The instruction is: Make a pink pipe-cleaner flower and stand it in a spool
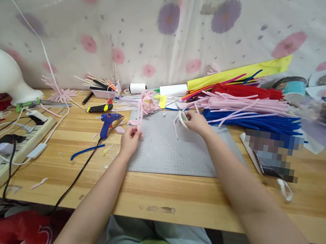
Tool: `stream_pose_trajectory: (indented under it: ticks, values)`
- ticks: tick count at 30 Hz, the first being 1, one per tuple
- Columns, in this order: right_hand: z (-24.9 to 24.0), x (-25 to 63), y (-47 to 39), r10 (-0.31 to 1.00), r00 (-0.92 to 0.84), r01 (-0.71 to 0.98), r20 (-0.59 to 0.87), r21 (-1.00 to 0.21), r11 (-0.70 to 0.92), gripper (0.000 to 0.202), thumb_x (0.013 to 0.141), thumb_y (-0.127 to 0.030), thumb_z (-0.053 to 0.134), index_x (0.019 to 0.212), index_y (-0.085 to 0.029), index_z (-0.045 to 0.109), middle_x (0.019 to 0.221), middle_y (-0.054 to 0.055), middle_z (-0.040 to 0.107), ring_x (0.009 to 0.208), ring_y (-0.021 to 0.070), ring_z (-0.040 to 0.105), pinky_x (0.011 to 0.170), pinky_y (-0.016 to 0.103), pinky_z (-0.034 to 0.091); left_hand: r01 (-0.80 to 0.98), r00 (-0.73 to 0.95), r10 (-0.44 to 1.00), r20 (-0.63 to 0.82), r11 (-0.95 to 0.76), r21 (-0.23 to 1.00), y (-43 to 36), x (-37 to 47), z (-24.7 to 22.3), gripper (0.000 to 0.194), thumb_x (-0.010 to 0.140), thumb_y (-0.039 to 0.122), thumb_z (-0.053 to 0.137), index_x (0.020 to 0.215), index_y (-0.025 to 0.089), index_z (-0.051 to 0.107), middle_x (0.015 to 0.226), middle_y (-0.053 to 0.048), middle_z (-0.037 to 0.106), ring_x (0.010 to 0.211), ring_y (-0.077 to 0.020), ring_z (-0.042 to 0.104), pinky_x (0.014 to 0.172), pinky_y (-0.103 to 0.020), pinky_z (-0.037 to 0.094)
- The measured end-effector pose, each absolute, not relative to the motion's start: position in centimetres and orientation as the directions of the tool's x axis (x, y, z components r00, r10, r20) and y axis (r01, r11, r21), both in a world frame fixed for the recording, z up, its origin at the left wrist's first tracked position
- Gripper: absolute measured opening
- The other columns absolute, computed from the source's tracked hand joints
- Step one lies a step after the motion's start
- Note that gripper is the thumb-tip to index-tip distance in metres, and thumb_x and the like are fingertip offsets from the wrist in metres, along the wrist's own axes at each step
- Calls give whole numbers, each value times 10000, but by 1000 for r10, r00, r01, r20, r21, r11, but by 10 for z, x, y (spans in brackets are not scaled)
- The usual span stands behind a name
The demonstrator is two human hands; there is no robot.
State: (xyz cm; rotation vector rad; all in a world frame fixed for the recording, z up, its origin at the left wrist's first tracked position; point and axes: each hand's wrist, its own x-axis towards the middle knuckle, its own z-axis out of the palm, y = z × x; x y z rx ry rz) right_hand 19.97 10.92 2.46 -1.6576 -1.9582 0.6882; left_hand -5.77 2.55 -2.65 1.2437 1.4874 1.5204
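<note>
My left hand is closed in a pinch on pink pipe cleaners, which stand up from the fingers at the left edge of the grey cutting mat. Just behind them lies a pink pipe-cleaner flower. At the back of the mat, my right hand is closed around the pale handle of what look like scissors; their blades are hard to make out. A loose pale pink strip hangs beside that handle.
Blue, pink and red pipe-cleaner bundles lie behind the right arm. A blue glue gun and a yellow-black cutter lie left of the mat. A power strip with cables stands far left, a phone right.
</note>
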Motion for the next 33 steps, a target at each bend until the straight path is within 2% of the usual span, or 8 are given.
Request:
stream_pose_trajectory:
  ticks: [2,4,7,12,19,24,29,33]
  values:
    - [26,202,115,919,-388,839,73,-385,385,205,671,-352,622,792,-186,621,844,50,660,794,184,586,653,249,409,194,-351,913,207,-146,970,23,-59,-27,124,719,284,557,758,168,535,634,13,569,575,-115,570,612,-251,454]
    - [28,204,119,832,-554,806,-31,-270,527,209,652,-322,637,812,-188,649,883,49,661,817,185,582,648,238,398,227,-351,910,219,-144,963,21,-59,-27,137,726,300,552,773,172,538,650,9,574,589,-120,577,614,-249,451]
    - [37,201,130,819,-559,812,-130,-283,510,258,636,-320,656,852,-179,663,896,46,665,801,178,592,624,228,403,295,-324,922,210,-113,949,20,-59,-25,147,741,313,536,791,175,543,671,-1,590,611,-128,591,619,-250,445]
    - [47,177,165,958,-278,922,64,-264,285,261,821,-243,436,943,-158,650,905,88,675,856,203,613,720,269,430,542,-344,914,213,8,840,21,-59,-18,141,772,306,502,832,194,563,705,-12,628,640,-142,588,615,-252,402]
    - [26,142,204,982,-166,974,89,-141,177,395,789,-47,345,1148,-38,510,1094,216,584,986,280,571,794,347,424,770,-369,893,256,140,623,21,-60,-11,154,803,302,468,850,211,583,796,-32,655,693,-165,577,605,-263,348]
    - [41,140,242,904,-293,919,312,-171,356,460,797,-52,297,1231,-81,447,1230,172,506,1122,256,466,887,354,391,740,-343,900,269,81,668,17,-64,-13,171,811,309,457,861,204,583,794,-31,653,709,-161,581,627,-260,376]
    - [51,140,274,943,-325,941,74,-78,330,572,746,-55,392,1316,-28,350,1240,204,492,1118,273,469,905,359,382,707,-338,905,259,62,705,18,-67,-13,183,809,316,464,875,195,585,817,-34,655,733,-161,583,640,-263,394]
    - [56,143,285,948,-317,948,-15,29,317,508,730,-128,484,1233,-60,472,1228,207,478,1094,297,479,889,375,389,700,-319,908,271,33,713,19,-67,-12,182,811,308,463,882,192,585,822,-35,653,741,-156,584,653,-262,403]
